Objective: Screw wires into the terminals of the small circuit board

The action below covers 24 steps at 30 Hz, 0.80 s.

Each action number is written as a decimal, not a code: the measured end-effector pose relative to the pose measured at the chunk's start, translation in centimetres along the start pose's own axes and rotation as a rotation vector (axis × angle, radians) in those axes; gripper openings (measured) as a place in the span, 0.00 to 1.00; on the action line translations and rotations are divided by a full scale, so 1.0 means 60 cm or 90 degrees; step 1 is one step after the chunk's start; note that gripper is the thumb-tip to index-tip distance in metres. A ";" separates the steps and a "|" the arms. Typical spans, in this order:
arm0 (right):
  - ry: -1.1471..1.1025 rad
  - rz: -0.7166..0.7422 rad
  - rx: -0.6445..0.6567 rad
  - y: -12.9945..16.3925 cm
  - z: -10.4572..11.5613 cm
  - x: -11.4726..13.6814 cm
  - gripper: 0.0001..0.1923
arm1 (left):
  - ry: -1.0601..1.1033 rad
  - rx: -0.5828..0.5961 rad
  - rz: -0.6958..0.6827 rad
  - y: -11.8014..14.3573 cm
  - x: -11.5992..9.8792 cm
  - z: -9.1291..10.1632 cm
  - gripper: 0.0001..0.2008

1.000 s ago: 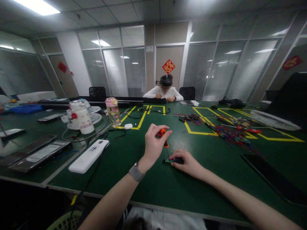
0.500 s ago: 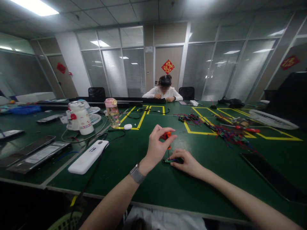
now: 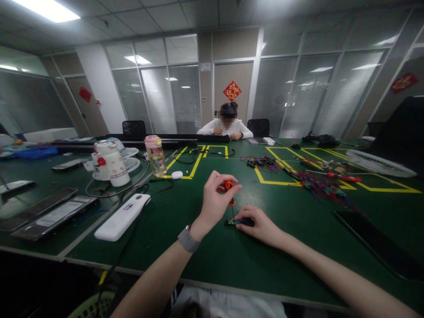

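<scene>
Screwdriver (image 3: 229, 193), small with an orange handle, stands upright on a green table (image 3: 205, 256), its thin shaft pointing down onto a small dark circuit board (image 3: 232, 222). The left hand (image 3: 215, 201), a grey watch (image 3: 187, 240) on its wrist, has its thumb and fingertips curled closed around the top of the orange handle. The right hand (image 3: 260, 223) lies flat just right of the screwdriver, fingertips pinched on the board and pressing it to the table.

Left of the screwdriver, well apart, lies a white oblong device (image 3: 123, 215) with a black cable (image 3: 132, 238) running past it. Farther left and back stand a white jug (image 3: 112, 162) and a clear bottle with a pink cap (image 3: 155, 154). Behind and right of the screwdriver, a tangle of coloured wires (image 3: 314, 185) sprawls over yellow tape lines (image 3: 265, 179). Far right lies a dark flat slab (image 3: 374, 243). Directly behind, across the table, another person (image 3: 227, 126) in white sits with both hands on the tabletop.
</scene>
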State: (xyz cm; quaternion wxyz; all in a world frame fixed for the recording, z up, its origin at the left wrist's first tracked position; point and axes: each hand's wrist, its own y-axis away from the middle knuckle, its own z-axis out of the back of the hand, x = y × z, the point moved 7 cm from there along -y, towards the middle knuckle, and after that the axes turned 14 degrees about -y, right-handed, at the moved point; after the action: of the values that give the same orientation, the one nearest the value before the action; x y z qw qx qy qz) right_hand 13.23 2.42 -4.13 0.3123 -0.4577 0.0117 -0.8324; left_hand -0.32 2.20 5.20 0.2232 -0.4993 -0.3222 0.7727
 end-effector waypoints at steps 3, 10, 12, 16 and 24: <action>0.002 -0.008 0.003 0.000 -0.001 0.001 0.07 | -0.040 0.011 -0.037 0.004 -0.008 -0.001 0.08; 0.005 -0.012 0.000 0.000 -0.001 0.000 0.06 | 0.052 0.110 -0.040 0.011 -0.010 -0.026 0.15; 0.005 -0.010 0.000 0.001 -0.001 0.001 0.06 | 0.023 0.090 -0.037 0.010 -0.009 -0.022 0.11; 0.003 -0.012 0.003 0.001 -0.001 0.003 0.06 | -0.050 0.027 -0.054 0.008 -0.013 -0.006 0.07; 0.008 0.006 -0.007 0.002 -0.001 0.000 0.05 | 0.020 0.114 -0.085 0.016 -0.027 -0.027 0.18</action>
State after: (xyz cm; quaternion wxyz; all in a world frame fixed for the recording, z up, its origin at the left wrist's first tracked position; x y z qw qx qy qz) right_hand 13.22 2.30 -4.19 0.3138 -0.4540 0.0208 -0.8337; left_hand 1.81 0.89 5.05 0.3225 -0.4671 -0.2810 0.7739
